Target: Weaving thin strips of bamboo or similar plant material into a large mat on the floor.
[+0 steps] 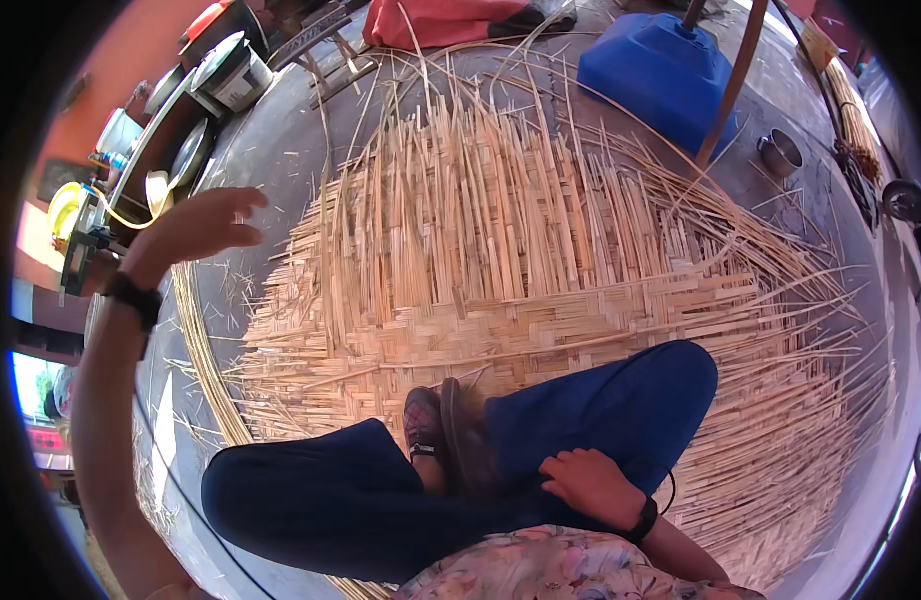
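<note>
A broad woven mat of split bamboo strips (pixel 461 335) lies on the floor under and in front of me. Its middle is tightly plaited, while long loose strip ends fan out at the far side and the edges. My left hand (pixel 206 230) is raised at the left, past the mat's edge, its fingers bent and apart with nothing between them. On my thigh, over dark blue trousers (pixel 611 410), rests my right hand (pixel 593 487), fingers loosely bent and nothing seen in them. My shoe (pixel 424 420) presses on the plaited part.
A blue plastic container (pixel 656 75) stands far right beside a wooden pole (pixel 736 85). A metal cup (pixel 781 153) is nearby. Pots and buckets (pixel 231 75) line the left wall. A bundle of strips (pixel 198 345) lies left of the mat; red cloth (pixel 441 22) is at the back.
</note>
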Demonstrator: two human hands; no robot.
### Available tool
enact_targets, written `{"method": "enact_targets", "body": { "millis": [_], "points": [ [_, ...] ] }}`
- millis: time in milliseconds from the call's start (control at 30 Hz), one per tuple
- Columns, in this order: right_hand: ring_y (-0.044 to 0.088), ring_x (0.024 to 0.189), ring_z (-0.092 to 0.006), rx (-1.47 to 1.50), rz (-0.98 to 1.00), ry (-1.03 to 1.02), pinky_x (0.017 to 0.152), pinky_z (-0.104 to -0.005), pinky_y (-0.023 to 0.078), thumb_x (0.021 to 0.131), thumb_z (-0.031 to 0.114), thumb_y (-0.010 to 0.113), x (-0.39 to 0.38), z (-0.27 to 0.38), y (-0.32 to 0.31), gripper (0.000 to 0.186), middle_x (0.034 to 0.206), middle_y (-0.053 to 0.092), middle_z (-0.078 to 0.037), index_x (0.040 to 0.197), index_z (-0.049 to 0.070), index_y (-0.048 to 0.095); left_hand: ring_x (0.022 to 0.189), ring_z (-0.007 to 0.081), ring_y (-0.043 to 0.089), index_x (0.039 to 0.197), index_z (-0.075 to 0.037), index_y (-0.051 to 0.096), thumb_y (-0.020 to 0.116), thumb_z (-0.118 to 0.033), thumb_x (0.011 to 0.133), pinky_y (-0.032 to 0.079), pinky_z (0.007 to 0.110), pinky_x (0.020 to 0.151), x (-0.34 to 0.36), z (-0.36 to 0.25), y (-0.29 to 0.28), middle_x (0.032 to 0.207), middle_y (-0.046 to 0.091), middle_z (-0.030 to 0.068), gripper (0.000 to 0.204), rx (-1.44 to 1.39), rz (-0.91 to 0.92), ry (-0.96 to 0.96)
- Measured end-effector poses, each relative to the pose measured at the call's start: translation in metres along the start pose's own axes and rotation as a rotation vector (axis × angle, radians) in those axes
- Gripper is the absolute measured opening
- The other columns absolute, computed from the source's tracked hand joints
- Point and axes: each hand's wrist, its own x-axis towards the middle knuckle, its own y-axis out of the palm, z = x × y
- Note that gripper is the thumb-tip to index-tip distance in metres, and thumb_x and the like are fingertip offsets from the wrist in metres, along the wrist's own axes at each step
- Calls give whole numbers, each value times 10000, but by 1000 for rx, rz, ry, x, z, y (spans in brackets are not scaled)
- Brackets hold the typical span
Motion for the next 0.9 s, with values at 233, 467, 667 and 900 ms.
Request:
{"method": "enact_targets", "body": {
  "millis": [233, 467, 667, 900],
  "points": [
    [585, 946, -234, -21, -235, -75, 811, -386, 453, 854, 222, 681, -32, -5, 14, 193, 948, 597, -42, 1003, 133, 597, 1236, 367, 532, 1361, -82, 504, 716, -225, 845, 462, 424, 1024, 146, -225, 295, 1352, 545, 194, 577, -235, 80, 330],
    [593, 928, -239, -140, -52, -111, 814, -377, 455, 860, 210, 667, -16, -4, 3, 176, 924, 597, -46, 1000, 134, 592, 1009, 329, 593, 968, -20, 586, 718, -118, 768, 553, 412, 825, 141, -234, 336, 1008, 593, 128, 259, -260, -371, 350],
    [606, 842, -304, -123, 78, -254, 723, -436, 475, 881, 246, 652, 53, -17, -68, 177, 893, 595, -78, 992, 129, 582, 850, 192, 632, 982, -3, 628, 657, -273, 952, 590, 336, 745, 139, -162, 363, 893, 607, 72, 273, -2060, -703, -419],
    [655, 877, -386, 92, -486, -10, 783, -473, 514, 936, 216, 555, 278, -97, -125, 246, 882, 662, -226, 1022, -12, 588, 834, 197, 684, 1111, 63, 621, 505, -394, 1034, 606, 312, 723, 141, -152, 367, 937, 669, 130, 478, -2076, -501, -305]
  ]
}}
